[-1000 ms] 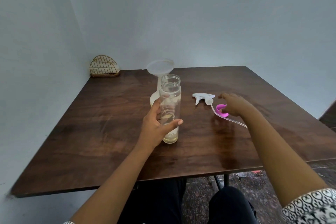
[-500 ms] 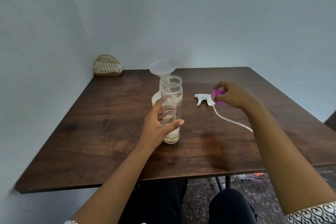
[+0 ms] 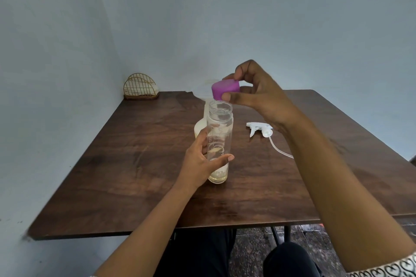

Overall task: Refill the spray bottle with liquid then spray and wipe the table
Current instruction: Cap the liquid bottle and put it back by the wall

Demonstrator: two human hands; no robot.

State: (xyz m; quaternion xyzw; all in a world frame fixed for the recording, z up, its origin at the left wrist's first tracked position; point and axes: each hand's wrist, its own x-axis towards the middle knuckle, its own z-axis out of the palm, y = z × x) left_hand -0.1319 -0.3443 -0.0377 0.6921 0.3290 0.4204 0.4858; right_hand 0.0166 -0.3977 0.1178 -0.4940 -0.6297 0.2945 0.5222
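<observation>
Purple plastic is the news in the head view: the cap (image 3: 225,89), on the bench (image 3: 135,164) a second ago, is now pinched in the right hand (image 3: 258,94) just above the clear bottle's (image 3: 219,141) open mouth. The left hand (image 3: 202,162) grips that bottle (nearly drained). Far behind stands the spray bottle (image 3: 199,127); its trigger head (image 3: 258,129) lies right, unattached. Recapping looks next.

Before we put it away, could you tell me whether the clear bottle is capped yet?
Not yet: the clear bottle stands open-mouthed; the right hand holds the purple cap just above its rim.
</observation>
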